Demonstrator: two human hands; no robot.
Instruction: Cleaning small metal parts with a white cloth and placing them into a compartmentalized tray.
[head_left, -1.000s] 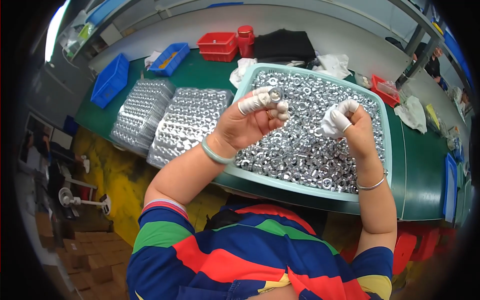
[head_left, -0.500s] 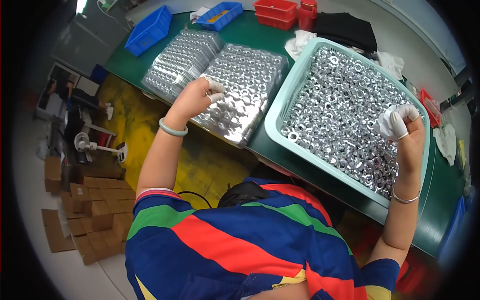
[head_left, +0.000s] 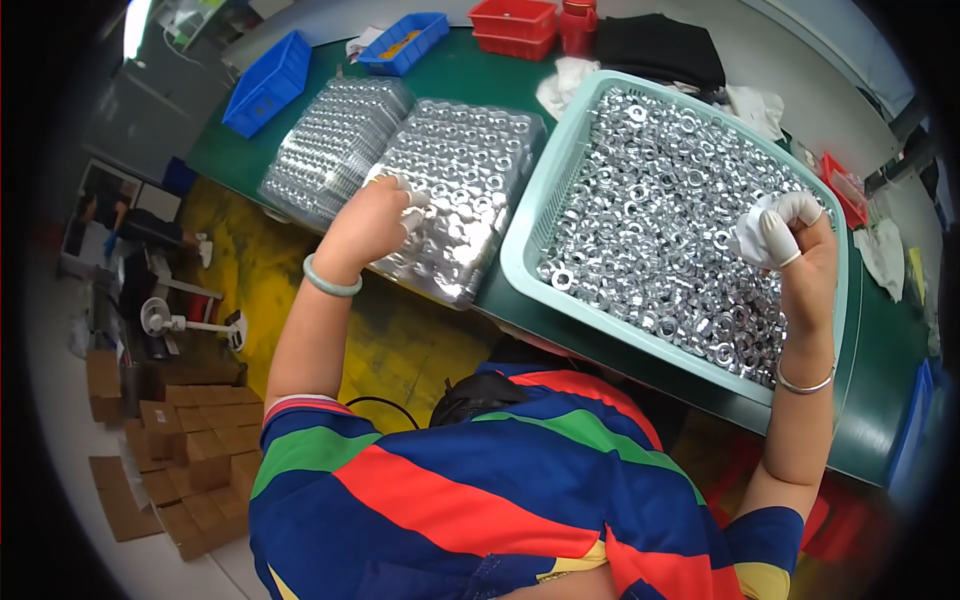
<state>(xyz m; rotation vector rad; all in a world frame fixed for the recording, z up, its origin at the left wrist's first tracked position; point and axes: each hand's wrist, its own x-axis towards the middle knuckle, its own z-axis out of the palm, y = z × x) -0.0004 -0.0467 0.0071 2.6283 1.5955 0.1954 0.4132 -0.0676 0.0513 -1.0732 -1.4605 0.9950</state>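
Observation:
My left hand (head_left: 375, 222) is over the near left part of a clear plastic tray (head_left: 455, 190) filled with shiny metal nuts. White finger covers are on its curled fingertips, and whatever they may hold is hidden. To the left lies a thick stack of similar clear trays (head_left: 335, 145). My right hand (head_left: 812, 255), also with white finger covers, pinches a crumpled white cloth (head_left: 752, 235) above the right side of a pale green plastic basket (head_left: 640, 336). Loose metal nuts (head_left: 670, 200) fill the basket; any nut inside the cloth cannot be seen.
Blue bins (head_left: 268, 85), red bins (head_left: 514, 28), a red flask (head_left: 578, 28) and black cloth (head_left: 660, 50) line the back of the green table (head_left: 480, 75). A red tray (head_left: 843, 190) lies right of the basket. Cardboard boxes (head_left: 190, 440) and a white fan (head_left: 158, 316) stand on the floor.
The whole view has shifted slightly. My left hand has come a little nearer to me over the tray, fingers still curled. My right hand still grips the cloth above the basket.

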